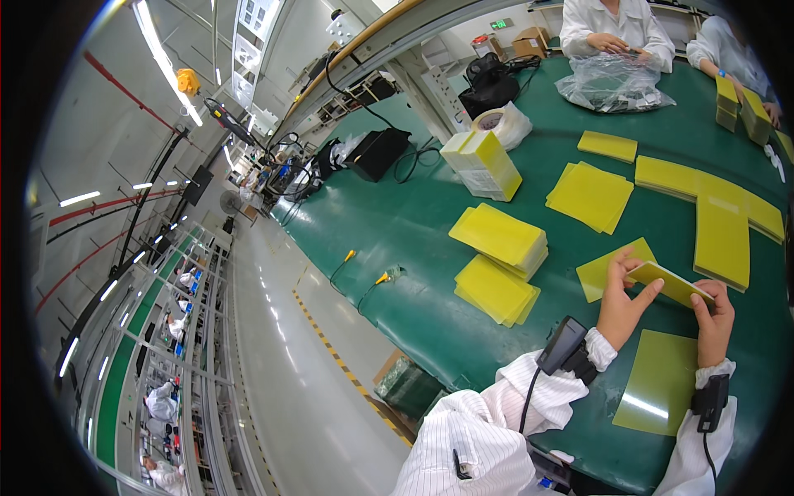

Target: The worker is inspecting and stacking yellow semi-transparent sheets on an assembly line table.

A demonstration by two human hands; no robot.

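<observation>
Between my left hand (pixel 622 307) and my right hand (pixel 716 324) a thin stack of yellow sheets (pixel 676 285) is held up off the table, tilted, with a pale edge along its top. Both hands are closed on it, thumbs toward me and one hand at each end. Below it, between my forearms, a yellow translucent sheet (pixel 657 384) lies flat and reflects a lamp. Behind my left hand another yellow sheet (pixel 597 277) lies on the table, partly covered by that hand. How many sheets I hold cannot be made out.
On the green table (pixel 397 248) stand yellow stacks (pixel 500 236), a spread pile (pixel 589 197), long rows (pixel 721 231) and a wrapped block (pixel 482 165). A tape roll (pixel 490 120), black box (pixel 377 155) and yellow-tipped cables (pixel 383 279) lie farther off. Two people work opposite, one at a plastic bag (pixel 616 83).
</observation>
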